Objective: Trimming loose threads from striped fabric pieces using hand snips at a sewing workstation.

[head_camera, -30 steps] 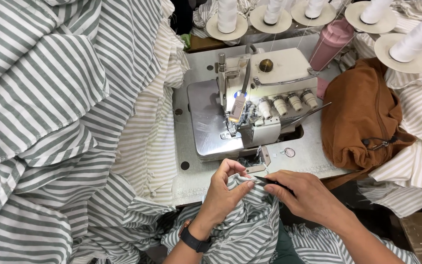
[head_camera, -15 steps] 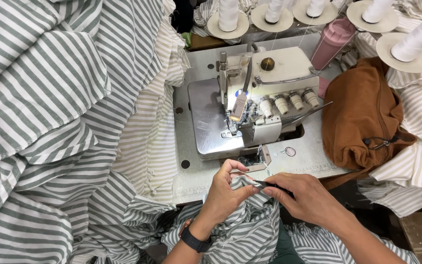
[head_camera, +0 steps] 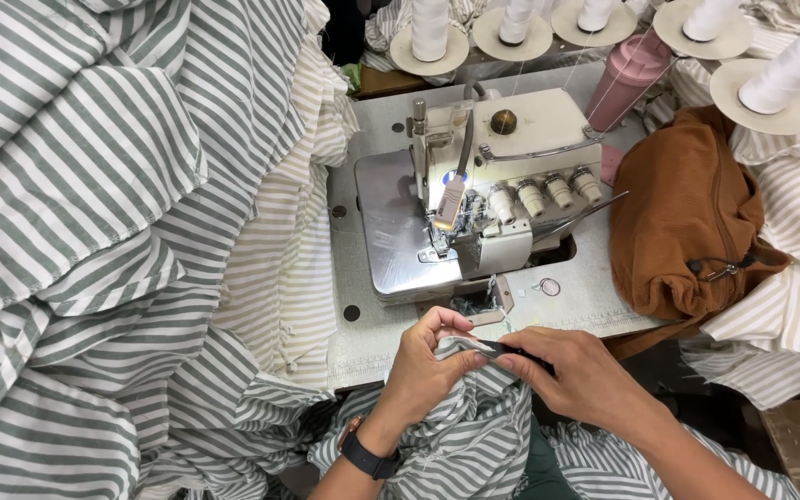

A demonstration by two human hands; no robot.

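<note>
Striped cloth heaps over the table's left side. Serger sits centre, thread cones behind it, brown bag right. Just before the table edge, my left hand pinches a fold of striped fabric. My right hand grips a small dark tool, tip touching that fold.

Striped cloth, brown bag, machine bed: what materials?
Striped cloth: thin woven fabric, matte; it creases softly where the left hand bunches it and the right hand pinches it with a small dark tool. Brown bag: soft napped textile, maybe corduroy, with a metal zip pull. Machine bed: bare metal, dull grey sheen.
</note>
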